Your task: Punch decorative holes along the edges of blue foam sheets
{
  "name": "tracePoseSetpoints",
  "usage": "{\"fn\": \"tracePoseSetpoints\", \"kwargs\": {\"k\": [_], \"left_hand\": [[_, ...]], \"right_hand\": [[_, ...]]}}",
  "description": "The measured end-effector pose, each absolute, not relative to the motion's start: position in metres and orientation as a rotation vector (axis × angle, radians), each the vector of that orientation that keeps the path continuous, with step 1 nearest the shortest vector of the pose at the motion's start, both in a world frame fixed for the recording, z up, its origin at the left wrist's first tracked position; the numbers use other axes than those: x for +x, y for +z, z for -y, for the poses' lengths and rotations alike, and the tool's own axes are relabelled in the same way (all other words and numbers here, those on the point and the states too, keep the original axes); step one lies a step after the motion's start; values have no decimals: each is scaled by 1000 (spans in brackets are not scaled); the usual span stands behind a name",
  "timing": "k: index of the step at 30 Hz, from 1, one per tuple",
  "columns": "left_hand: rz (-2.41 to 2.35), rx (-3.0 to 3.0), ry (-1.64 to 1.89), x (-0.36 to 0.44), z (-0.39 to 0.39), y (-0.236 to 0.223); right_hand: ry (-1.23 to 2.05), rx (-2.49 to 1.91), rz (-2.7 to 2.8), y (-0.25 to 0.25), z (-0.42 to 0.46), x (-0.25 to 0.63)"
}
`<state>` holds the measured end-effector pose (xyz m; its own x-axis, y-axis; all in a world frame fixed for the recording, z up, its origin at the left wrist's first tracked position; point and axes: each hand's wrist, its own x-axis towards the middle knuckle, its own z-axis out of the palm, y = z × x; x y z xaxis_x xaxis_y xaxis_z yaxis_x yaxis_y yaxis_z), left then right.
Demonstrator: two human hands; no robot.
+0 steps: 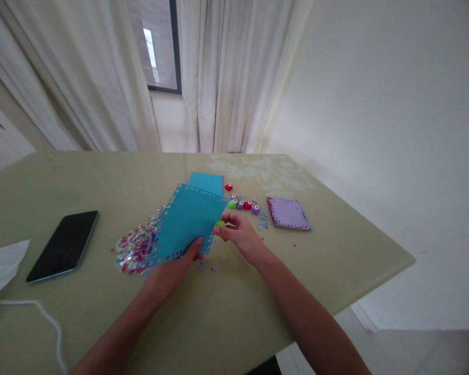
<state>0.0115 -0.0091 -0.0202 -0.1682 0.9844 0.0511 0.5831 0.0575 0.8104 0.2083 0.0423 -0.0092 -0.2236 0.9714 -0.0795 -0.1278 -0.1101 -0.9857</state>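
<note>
The blue sheet (189, 216) is held tilted above the table (316, 271) by the left hand (172, 273), its near edge pinched under the thumb with the fingers tucked behind; the green punch (219, 223) is gripped between thumb and fingers of the right hand (240, 234), at the sheet's right edge; whether the sheet is caught in its slot cannot be told.

The sheet stays nearly flat from one edge hold, so it is judged to be light and fairly stiff; its hole-lined border is likely the weakest part, apt to crease or tear if squeezed; a firmer hold would be offered by the plain middle, just inside the holes. The punch is judged to be light, hard and smooth, best taken by its sides.

Beyond the right hand, more small punches (247, 205) are set out, and to its right a purple stack (289, 212) is laid; confetti (135, 247) is heaped just left of the left hand, loose and easily scattered by a sleeve or wrist.
</note>
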Motion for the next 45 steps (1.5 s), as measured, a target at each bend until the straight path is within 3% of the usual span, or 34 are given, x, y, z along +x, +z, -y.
{"fn": "tracePoseSetpoints", "kwargs": {"k": [34,41,45], "left_hand": [[-1680,1404,973,12,7,-10],[-1764,1381,1029,7,5,-1],[-1857,1312,1104,0,-1,-6]], "right_hand": [[1565,-1056,1201,-6,-42,206],[1001,-1280,1939,-14,-45,227],[1022,-1312,2082,-23,-42,219]]}}
